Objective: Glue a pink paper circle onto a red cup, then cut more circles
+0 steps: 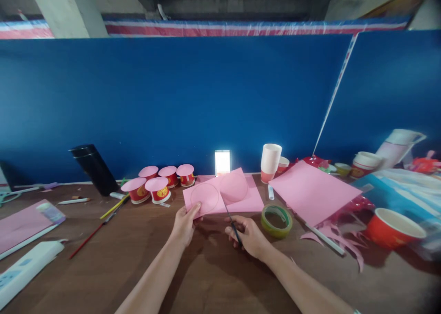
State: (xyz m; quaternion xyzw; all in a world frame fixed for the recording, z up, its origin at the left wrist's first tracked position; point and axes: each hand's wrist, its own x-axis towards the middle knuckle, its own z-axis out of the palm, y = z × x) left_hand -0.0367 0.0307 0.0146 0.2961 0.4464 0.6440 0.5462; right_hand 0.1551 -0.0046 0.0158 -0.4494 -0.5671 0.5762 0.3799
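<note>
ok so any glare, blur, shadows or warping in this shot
Head view throughout: a pixelated white patch glares just above the pink paper; the black thermos flask and white jug tilt outward, probably wide-angle warping; soft shadows darken the brown table near the left hand and right hand; the red paper cup at far right looks softer than the middle.

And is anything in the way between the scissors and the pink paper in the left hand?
Nothing that I can see. The right hand holds the scissors with their blades right at the paper. The left hand grips it farther left, and the tape sits off to the right.
</note>
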